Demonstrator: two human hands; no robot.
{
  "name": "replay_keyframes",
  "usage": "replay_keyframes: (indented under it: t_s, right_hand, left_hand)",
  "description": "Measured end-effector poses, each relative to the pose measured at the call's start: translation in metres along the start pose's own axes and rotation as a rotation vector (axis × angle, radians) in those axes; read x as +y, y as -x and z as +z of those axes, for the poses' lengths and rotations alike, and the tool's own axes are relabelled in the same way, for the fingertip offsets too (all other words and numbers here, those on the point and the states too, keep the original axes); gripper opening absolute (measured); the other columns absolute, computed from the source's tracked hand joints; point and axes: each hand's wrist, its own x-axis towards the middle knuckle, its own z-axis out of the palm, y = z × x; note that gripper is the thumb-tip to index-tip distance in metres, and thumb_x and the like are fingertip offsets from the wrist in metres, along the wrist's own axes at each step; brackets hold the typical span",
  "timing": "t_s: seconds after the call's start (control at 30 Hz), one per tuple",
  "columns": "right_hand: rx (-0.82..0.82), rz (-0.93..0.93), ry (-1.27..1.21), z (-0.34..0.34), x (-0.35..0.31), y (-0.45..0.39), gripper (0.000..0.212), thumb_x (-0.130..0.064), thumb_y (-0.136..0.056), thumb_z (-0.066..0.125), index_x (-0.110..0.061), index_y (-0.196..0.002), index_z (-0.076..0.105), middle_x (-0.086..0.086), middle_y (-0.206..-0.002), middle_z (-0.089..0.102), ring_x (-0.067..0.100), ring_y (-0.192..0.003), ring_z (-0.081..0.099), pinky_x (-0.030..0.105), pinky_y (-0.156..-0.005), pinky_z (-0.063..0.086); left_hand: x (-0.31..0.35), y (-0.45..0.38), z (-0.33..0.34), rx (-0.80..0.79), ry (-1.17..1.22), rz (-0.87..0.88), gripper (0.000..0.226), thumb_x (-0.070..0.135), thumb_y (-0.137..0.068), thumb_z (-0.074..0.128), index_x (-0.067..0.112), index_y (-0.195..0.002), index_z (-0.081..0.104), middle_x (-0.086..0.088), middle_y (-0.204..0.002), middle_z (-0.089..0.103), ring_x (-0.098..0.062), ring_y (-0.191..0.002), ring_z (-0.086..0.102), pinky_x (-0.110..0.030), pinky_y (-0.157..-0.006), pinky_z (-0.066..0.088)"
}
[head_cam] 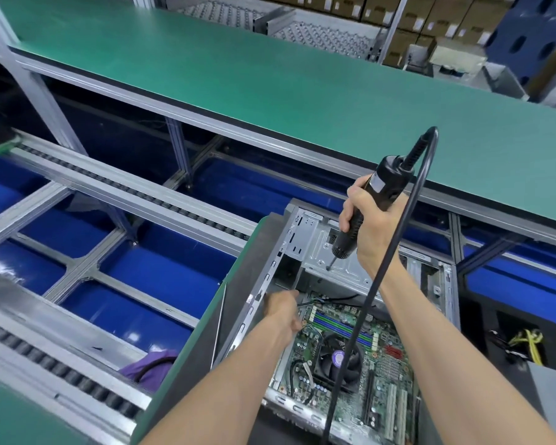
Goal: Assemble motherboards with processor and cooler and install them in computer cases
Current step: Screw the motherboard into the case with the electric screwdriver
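An open computer case (264, 284) lies on its side at the lower middle. Inside it sits a green motherboard (382, 358) with a black cooler fan (336, 364) and blue and green memory slots. My right hand (371, 220) grips a black electric screwdriver (363, 207); its bit touches the silver drive bracket (331, 252) at the case's far end. The screwdriver's black cable (408, 220) loops up and runs down across the board. My left hand (281, 311) reaches into the case at its left wall; its fingers are hidden behind the wall.
A long green workbench (238, 75) runs across the far side. Roller conveyor rails (126, 187) over a blue floor lie to the left. A purple object (151, 367) lies below the rails. Yellow and black wires (527, 342) sit at the right. Cardboard boxes (430, 14) stand far back.
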Motion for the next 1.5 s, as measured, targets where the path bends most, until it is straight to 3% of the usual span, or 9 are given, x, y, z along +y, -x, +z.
replay_keyframes:
  t_s: [0.27,0.57,0.67,0.7,0.77,0.83,1.0,1.17,1.5]
  right_hand:
    - [-0.007,-0.007,0.038,-0.001,0.019,0.006,0.012,-0.011,-0.084,0.064,-0.018,-0.074,0.062,0.007,-0.051,0.050,0.028,-0.038,0.043,0.029,-0.048,0.041]
    - [-0.001,0.026,0.066,-0.004,0.035,0.012,0.014,-0.014,-0.084,0.064,-0.020,-0.072,0.062,0.005,-0.051,0.050,0.026,-0.037,0.044,0.030,-0.047,0.040]
    - [-0.002,0.030,0.058,-0.006,0.040,0.013,0.013,-0.013,-0.084,0.064,-0.016,-0.072,0.061,0.004,-0.051,0.050,0.027,-0.037,0.043,0.030,-0.047,0.040]
    - [0.000,0.034,0.055,-0.007,0.042,0.013,0.011,-0.013,-0.084,0.064,-0.012,-0.074,0.060,0.005,-0.051,0.050,0.027,-0.037,0.043,0.030,-0.047,0.040]
    - [0.006,0.045,0.053,-0.008,0.045,0.013,0.012,-0.012,-0.085,0.064,-0.006,-0.076,0.058,0.007,-0.052,0.050,0.028,-0.038,0.043,0.030,-0.048,0.040]
    - [0.008,0.046,0.057,-0.008,0.047,0.014,0.012,-0.013,-0.084,0.064,-0.007,-0.076,0.058,0.007,-0.052,0.050,0.029,-0.038,0.043,0.030,-0.047,0.040]
    - [0.001,0.032,0.075,-0.007,0.049,0.016,0.013,-0.013,-0.081,0.062,-0.008,-0.071,0.056,0.009,-0.052,0.049,0.027,-0.037,0.044,0.029,-0.046,0.039]
    - [0.004,0.041,0.089,-0.007,0.053,0.019,0.013,-0.010,-0.079,0.061,-0.001,-0.071,0.055,0.012,-0.054,0.049,0.029,-0.038,0.044,0.030,-0.048,0.039]
    - [-0.063,0.052,0.079,-0.005,0.054,0.017,0.013,-0.015,-0.080,0.061,-0.008,-0.070,0.058,0.013,-0.055,0.049,0.029,-0.040,0.044,0.034,-0.047,0.039]
  left_hand:
    - [-0.005,-0.009,0.004,0.037,-0.144,-0.044,0.054,0.006,-0.104,0.020,0.025,-0.140,0.053,-0.011,-0.125,0.061,-0.008,-0.038,0.025,-0.020,-0.036,0.026]
    - [-0.004,-0.006,0.004,-0.060,-0.220,-0.077,0.053,0.010,-0.108,0.017,0.029,-0.148,0.044,-0.003,-0.079,0.066,-0.008,-0.045,0.018,-0.021,-0.040,0.018]
    - [0.000,-0.001,0.005,-0.096,-0.251,-0.071,0.051,0.009,-0.108,0.021,0.030,-0.149,0.044,-0.020,-0.133,0.062,-0.007,-0.044,0.020,-0.020,-0.039,0.020]
    - [0.000,-0.001,0.005,-0.101,-0.257,-0.065,0.051,0.008,-0.108,0.021,0.029,-0.148,0.045,-0.020,-0.135,0.061,-0.007,-0.044,0.021,-0.020,-0.039,0.020]
    - [-0.002,-0.005,0.007,-0.103,-0.264,-0.055,0.050,0.010,-0.108,0.022,0.030,-0.147,0.046,-0.012,-0.102,0.067,-0.008,-0.045,0.021,-0.022,-0.041,0.017]
    - [-0.004,-0.009,0.007,-0.116,-0.274,-0.061,0.047,0.014,-0.109,0.025,0.031,-0.147,0.045,-0.004,-0.079,0.051,-0.009,-0.046,0.020,-0.023,-0.044,0.017]
    - [-0.008,-0.014,0.005,-0.194,-0.323,-0.069,0.043,0.021,-0.109,0.032,0.034,-0.150,0.040,0.005,-0.057,0.033,-0.009,-0.045,0.021,-0.022,-0.042,0.019]
    - [-0.010,-0.020,0.004,-0.188,-0.334,-0.078,0.042,0.025,-0.109,0.034,0.035,-0.149,0.042,0.008,-0.045,0.035,-0.009,-0.041,0.022,-0.022,-0.040,0.021]
    - [-0.012,-0.022,0.004,-0.175,-0.378,-0.062,0.045,0.020,-0.108,0.034,0.038,-0.148,0.042,0.002,-0.064,0.042,-0.008,-0.041,0.024,-0.022,-0.040,0.022]
